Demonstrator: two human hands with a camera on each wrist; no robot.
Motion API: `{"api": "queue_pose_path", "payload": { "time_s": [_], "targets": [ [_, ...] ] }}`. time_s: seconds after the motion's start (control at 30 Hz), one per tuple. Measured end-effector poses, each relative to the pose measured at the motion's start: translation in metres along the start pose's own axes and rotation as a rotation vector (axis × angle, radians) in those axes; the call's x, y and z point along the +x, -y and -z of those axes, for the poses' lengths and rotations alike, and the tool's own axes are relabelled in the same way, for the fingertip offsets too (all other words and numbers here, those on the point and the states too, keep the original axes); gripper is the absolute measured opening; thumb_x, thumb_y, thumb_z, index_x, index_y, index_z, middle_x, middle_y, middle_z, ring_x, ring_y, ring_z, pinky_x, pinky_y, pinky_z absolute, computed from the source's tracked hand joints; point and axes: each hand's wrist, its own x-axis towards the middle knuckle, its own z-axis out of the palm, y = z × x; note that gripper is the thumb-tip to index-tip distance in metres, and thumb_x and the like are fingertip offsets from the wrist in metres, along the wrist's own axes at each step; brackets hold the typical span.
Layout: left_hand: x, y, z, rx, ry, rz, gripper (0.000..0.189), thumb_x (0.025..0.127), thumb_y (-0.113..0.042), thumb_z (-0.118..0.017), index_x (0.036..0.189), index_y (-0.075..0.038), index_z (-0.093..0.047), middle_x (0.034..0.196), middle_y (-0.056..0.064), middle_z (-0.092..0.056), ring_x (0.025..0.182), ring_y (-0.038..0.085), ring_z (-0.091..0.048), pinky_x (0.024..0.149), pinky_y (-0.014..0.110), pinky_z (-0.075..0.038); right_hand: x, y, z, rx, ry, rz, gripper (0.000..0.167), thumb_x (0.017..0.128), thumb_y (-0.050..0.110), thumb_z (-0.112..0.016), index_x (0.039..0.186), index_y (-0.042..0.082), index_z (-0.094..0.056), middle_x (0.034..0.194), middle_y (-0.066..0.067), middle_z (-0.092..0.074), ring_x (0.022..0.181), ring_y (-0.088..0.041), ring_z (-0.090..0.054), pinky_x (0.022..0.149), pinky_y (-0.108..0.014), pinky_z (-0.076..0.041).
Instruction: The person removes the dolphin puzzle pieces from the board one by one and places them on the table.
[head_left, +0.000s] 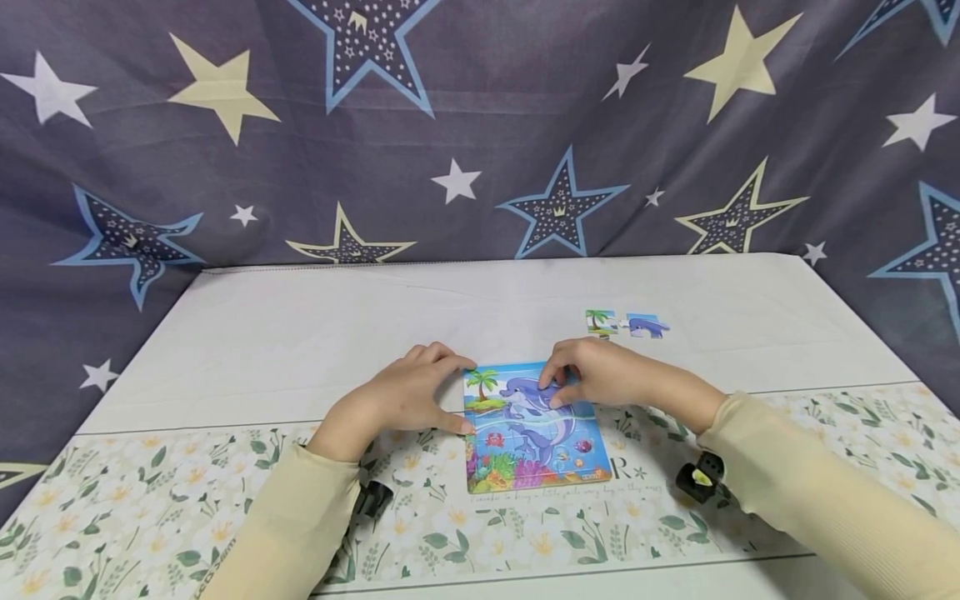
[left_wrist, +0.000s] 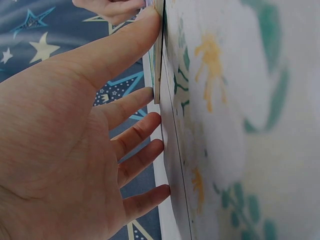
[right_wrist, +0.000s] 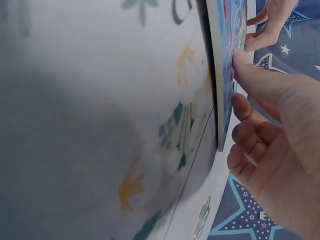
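Observation:
A flat jigsaw puzzle [head_left: 525, 462] with a dolphin, coral and palm tree picture lies on the table, below the middle of the head view. My left hand [head_left: 408, 396] is at its left edge, thumb and index fingertip touching the border, with the other fingers extended in the left wrist view. Over the upper right part, my right hand [head_left: 600, 372] has curled fingers, with thumb and index pinching a puzzle piece at the dolphin. The hand hides most of that piece and the corner behind it. In the right wrist view, the thumb touches the picture surface.
Beyond the puzzle, to the right, lie a loose palm tree piece [head_left: 601, 322] and a loose dolphin piece [head_left: 645, 326]. A floral runner [head_left: 225, 500] covers the near part of the white table [head_left: 337, 325]. Behind hangs a dark star-patterned curtain [head_left: 465, 108].

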Motion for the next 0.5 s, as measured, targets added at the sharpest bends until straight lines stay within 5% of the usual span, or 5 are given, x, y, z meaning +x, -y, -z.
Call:
{"api": "queue_pose_path", "payload": {
  "time_s": [0.5],
  "targets": [
    [-0.0001,-0.0017,0.0004,-0.010,0.002,0.013,0.082,0.081,-0.051,-0.079,0.149,-0.020,-0.045,0.144,0.005,-0.041,0.136,0.030,-0.035,0.110,0.054,-0.032,0.0078,0.0072,0.0043,-0.015,0.090,-0.075,0.015,0.083,0.016,-0.080,0.095,0.015,-0.070,0.085,0.002,-0.054,0.076,-0.012,-0.047,0.069,-0.031,-0.044]
  ]
}}
